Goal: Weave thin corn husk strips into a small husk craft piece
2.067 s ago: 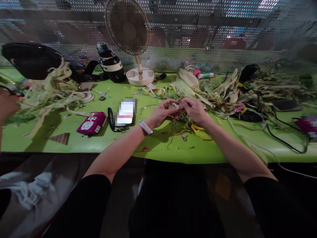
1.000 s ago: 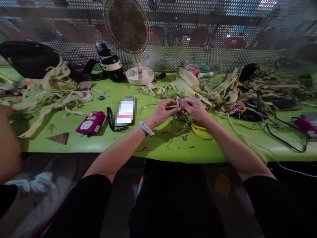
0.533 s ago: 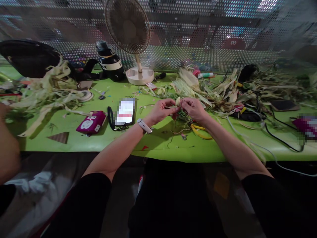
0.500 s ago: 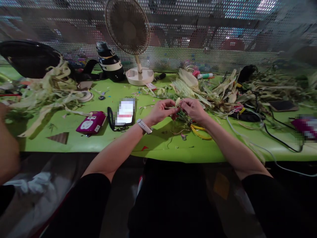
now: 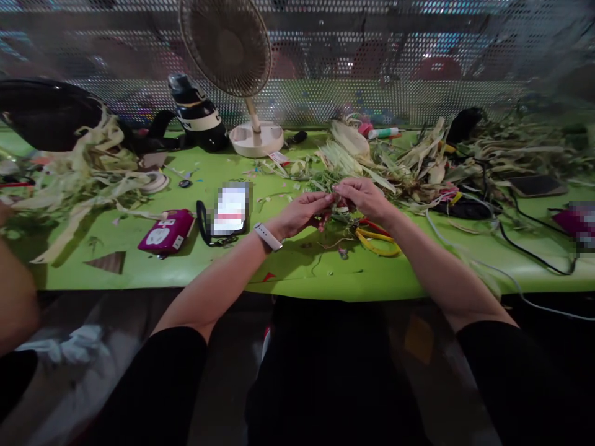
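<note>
Over the green tabletop (image 5: 288,266), my left hand (image 5: 304,214) and my right hand (image 5: 365,197) meet fingertip to fingertip. Each is closed in a pinch, and what lies between the fingers is too small and covered to make out. Something reddish hangs just under my left fingers. Behind and below the hands lie thin green sprigs (image 5: 325,179). A yellow loop-shaped handle (image 5: 379,248) with a red part rests close beneath my right wrist. Beyond the fingers is a heap of dry corn husks (image 5: 351,142).
A phone (image 5: 230,210), a magenta box (image 5: 167,232) and a desk fan (image 5: 256,139) stand left of my hands. Further left are a black bottle (image 5: 202,124), more husks (image 5: 100,152) and another person's arm (image 5: 16,291). Cables (image 5: 525,248) cross the right side.
The pale piece that stuck up between my fingertips is no longer visible. My right hand has tilted over the left fingertips, and the camera view has shifted slightly.
</note>
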